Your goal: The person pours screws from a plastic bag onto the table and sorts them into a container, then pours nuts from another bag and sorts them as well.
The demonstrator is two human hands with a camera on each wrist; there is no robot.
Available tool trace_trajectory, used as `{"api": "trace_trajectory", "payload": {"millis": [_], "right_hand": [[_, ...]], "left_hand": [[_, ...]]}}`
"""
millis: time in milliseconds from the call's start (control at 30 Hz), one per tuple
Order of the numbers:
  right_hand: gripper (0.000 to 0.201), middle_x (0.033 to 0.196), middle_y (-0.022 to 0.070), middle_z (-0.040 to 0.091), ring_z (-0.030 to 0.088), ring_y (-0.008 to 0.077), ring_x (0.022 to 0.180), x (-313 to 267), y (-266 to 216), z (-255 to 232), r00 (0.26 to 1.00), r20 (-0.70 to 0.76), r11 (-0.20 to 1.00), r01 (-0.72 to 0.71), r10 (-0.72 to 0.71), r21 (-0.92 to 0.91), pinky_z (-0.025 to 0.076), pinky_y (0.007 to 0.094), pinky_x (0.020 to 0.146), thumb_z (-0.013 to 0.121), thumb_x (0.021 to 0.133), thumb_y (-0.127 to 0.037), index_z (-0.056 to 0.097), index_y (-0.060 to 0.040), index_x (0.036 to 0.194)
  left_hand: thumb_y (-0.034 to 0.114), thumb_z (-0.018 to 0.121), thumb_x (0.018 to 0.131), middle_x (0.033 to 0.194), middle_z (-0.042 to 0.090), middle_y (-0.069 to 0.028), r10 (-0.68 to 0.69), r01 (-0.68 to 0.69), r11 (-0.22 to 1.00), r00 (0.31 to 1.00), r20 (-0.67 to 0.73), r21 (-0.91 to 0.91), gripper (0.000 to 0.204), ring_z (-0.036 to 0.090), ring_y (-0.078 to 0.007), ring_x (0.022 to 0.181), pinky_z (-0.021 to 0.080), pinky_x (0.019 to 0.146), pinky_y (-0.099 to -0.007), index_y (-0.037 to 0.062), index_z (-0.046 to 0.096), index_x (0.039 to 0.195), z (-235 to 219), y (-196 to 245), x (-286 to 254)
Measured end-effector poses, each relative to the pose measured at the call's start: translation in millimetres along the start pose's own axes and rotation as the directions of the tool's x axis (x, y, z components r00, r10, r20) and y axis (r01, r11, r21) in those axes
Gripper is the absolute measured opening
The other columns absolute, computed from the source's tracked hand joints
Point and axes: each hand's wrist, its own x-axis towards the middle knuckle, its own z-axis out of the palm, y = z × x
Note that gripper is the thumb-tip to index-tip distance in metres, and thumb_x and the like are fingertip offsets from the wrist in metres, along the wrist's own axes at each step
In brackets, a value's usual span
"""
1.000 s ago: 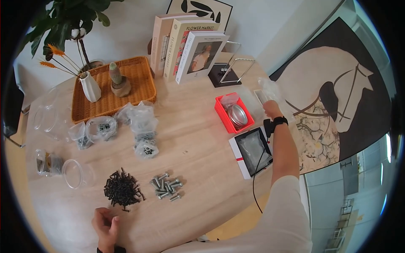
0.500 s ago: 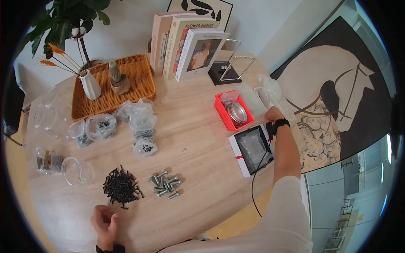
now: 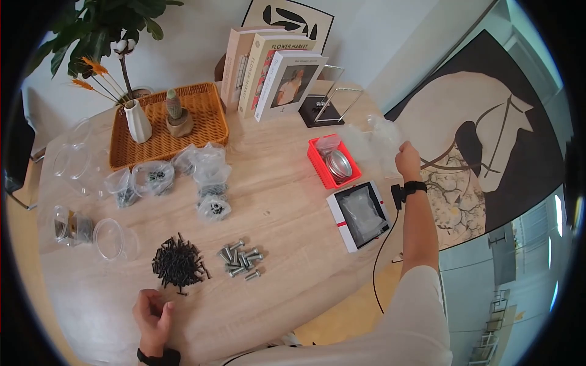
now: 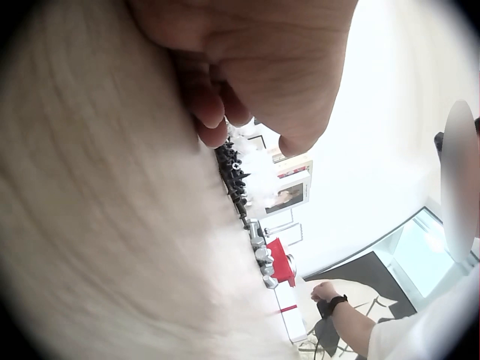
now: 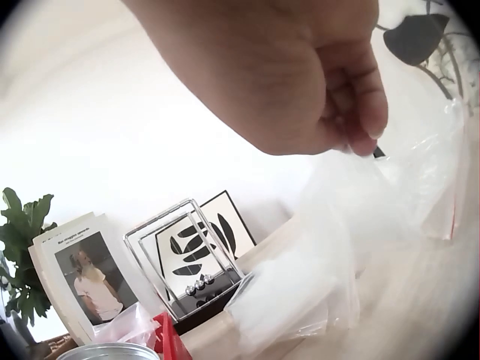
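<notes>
My right hand (image 3: 408, 160) is raised at the table's right edge, its fingertips pinching the top of a clear plastic bag (image 5: 330, 247). The bag hangs and spreads below the fingers in the right wrist view; a small dark bit shows at the fingertips. My left hand (image 3: 152, 317) rests on the table near the front edge, fingers loosely curled around nothing. Just beyond it lies a pile of black screws (image 3: 179, 262). To the right of that pile sit several silver bolts (image 3: 241, 259).
Near my right forearm are a red basket (image 3: 314, 160) with round metal lids and a white box (image 3: 343, 229) holding a plastic bag. Bagged hardware (image 3: 210, 177) and clear tubs (image 3: 110, 239) stand on the left. Behind are a wicker tray (image 3: 207, 100), books (image 3: 290, 85) and a Newton's cradle (image 3: 323, 113).
My right hand has risen from beside the white box and moved away from it, pulling at the clear bag. My left hand has stayed in its place.
</notes>
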Motion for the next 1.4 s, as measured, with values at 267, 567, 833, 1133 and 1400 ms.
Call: {"api": "trace_trajectory", "payload": {"millis": [267,567,833,1133,1400], "right_hand": [[0.015,0.099,0.0259,0.076,0.073,0.0489,0.096,-1.6,1.1,-44.0,0.997,-0.057,0.998,-0.044,0.046,0.038,0.058,0.0545,0.083,0.063,0.095,-0.004,0.070,-0.0023,0.108],[0.019,0.090,0.0109,0.074,0.072,0.0197,0.075,25.5,-16.9,2.6,0.921,0.252,0.610,-0.386,0.297,0.692,0.056,0.0351,0.062,0.063,0.095,-0.001,0.073,-0.0019,0.112],[0.015,0.086,0.0235,0.075,0.077,0.0311,0.080,34.8,-6.6,99.8,0.805,0.563,0.862,-0.409,0.188,0.298,0.060,0.0438,0.065,0.068,0.089,-0.007,0.074,0.0055,0.094],[0.036,0.095,0.0251,0.079,0.078,0.0403,0.097,35.3,46.4,164.0,0.759,0.644,0.990,-0.009,0.101,-0.144,0.062,0.0495,0.086,0.088,0.078,-0.036,0.082,-0.0011,0.083],[0.026,0.096,0.0242,0.079,0.076,0.0441,0.096,33.7,45.1,139.9,0.909,0.415,0.992,0.014,0.041,-0.129,0.061,0.0477,0.087,0.084,0.079,-0.024,0.080,-0.0015,0.093]], "left_hand": [[0.010,0.083,0.091,0.072,0.053,0.0020,0.048,-0.048,0.999,0.999,0.001,-0.013,0.027,0.046,-0.0058,0.060,0.038,0.054,-0.0243,0.0034,0.062,0.107,0.3,-4.6,-0.4],[0.011,0.084,0.091,0.070,0.055,0.0021,0.000,0.000,1.000,1.000,0.002,-0.021,0.028,0.049,-0.0063,0.060,0.038,0.055,-0.0244,0.0032,0.063,0.107,-0.9,-7.9,-1.0],[0.015,0.085,0.090,0.067,0.055,0.0018,-0.011,0.012,0.999,0.999,-0.044,0.035,0.029,0.048,-0.0072,0.058,0.038,0.054,-0.0254,0.0025,0.063,0.104,2.6,-12.1,-1.8],[0.020,0.085,0.092,0.067,0.051,0.0027,-0.034,0.036,0.999,0.998,-0.054,0.036,0.032,0.045,-0.0063,0.059,0.035,0.054,-0.0256,0.0012,0.061,0.102,3.7,-13.8,-3.5],[0.022,0.084,0.092,0.068,0.049,0.0029,-0.032,0.033,0.999,0.999,-0.038,0.027,0.033,0.044,-0.0066,0.060,0.034,0.054,-0.0262,0.0016,0.060,0.102,2.6,-12.9,-3.4]]}}
